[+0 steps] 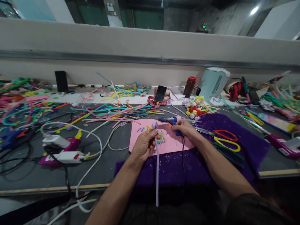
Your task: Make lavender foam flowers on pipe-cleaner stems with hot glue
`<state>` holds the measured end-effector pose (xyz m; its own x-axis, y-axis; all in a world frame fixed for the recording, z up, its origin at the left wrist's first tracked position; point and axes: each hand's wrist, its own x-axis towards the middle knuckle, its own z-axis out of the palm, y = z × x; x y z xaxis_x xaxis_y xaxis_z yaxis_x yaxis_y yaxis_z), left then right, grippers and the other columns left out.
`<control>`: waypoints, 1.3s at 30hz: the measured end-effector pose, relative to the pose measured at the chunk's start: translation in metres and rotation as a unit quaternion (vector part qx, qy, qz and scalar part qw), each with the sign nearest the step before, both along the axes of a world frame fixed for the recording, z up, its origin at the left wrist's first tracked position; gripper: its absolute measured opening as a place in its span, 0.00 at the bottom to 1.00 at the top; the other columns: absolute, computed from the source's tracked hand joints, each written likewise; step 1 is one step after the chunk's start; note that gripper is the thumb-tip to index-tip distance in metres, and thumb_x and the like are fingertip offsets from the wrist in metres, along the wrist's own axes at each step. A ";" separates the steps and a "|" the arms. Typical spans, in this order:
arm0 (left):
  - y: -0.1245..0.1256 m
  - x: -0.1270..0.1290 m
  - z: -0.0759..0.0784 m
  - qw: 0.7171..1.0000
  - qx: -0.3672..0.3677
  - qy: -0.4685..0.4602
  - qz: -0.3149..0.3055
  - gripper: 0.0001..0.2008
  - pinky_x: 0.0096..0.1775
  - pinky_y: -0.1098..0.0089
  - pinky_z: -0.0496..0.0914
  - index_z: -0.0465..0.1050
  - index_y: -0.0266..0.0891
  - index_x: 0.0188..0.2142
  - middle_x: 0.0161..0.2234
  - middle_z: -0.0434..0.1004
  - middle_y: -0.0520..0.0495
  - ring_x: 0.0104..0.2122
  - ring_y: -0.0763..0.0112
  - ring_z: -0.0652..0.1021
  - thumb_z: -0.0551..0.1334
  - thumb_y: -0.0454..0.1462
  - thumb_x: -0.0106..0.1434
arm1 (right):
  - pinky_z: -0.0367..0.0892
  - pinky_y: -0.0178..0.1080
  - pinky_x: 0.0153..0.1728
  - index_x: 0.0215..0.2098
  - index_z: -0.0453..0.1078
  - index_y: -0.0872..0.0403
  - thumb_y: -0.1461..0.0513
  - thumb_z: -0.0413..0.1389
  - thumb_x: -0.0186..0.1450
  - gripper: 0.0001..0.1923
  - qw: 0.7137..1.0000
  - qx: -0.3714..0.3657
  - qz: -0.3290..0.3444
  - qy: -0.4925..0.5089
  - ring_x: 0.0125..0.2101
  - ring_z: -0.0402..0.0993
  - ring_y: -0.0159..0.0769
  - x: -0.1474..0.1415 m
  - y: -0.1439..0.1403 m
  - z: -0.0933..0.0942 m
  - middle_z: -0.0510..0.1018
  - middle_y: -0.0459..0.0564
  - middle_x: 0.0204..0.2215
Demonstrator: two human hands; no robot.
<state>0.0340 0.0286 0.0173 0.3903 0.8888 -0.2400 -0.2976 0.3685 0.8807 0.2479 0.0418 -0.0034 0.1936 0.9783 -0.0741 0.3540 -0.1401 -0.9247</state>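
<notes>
Between the thumb and fingers of my left hand (145, 142) is a lavender pipe cleaner (157, 175), its long end hanging below the table edge. At its top sits a small curled purple-and-white head (155, 125). My right hand (184, 128) is wrapped round a blue glue gun (172, 121) with an orange trigger, its nozzle pointing left near that head. A black cord runs down from the gun. Both hands are above a pink sheet (140, 124) with short cut pieces of coloured pipe cleaner (161, 137), partly hidden by my left hand.
Purple cloth (248, 147) lies under the sheet, with red- and yellow-handled scissors (225, 137) on it. Long pipe cleaners (112, 111) lie behind to the left. Power strips (61, 150) and white cables stand left. A phone (160, 93), bottle (189, 86) and kettle (213, 82) line the back.
</notes>
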 end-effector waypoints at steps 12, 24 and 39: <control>-0.001 -0.001 0.002 1.000 0.001 0.001 0.000 0.10 0.11 0.83 0.55 0.69 0.34 0.28 0.20 0.73 0.54 0.10 0.87 0.63 0.65 0.39 0.50 | 0.60 0.28 0.12 0.35 0.63 0.53 0.52 0.53 0.58 0.14 0.963 0.049 0.020 0.265 0.17 0.68 0.26 -0.015 -0.009 0.016 0.74 0.45 0.26; -0.002 -0.001 0.006 1.000 0.004 0.006 0.006 0.11 0.11 0.83 0.52 0.68 0.34 0.26 0.19 0.72 0.55 0.10 0.87 0.63 0.66 0.40 0.49 | 0.50 0.25 0.11 0.30 0.59 0.53 0.50 0.55 0.56 0.16 0.940 0.121 0.045 0.316 0.14 0.61 0.21 -0.022 -0.013 0.018 0.66 0.38 0.19; 0.000 -0.003 0.001 1.000 0.023 0.003 -0.001 0.11 0.11 0.83 0.51 0.68 0.34 0.25 0.17 0.70 0.55 0.11 0.87 0.61 0.65 0.41 0.50 | 0.60 0.29 0.15 0.43 0.61 0.50 0.55 0.53 0.56 0.18 0.925 0.138 0.081 0.345 0.21 0.69 0.27 -0.023 -0.025 0.035 0.74 0.48 0.37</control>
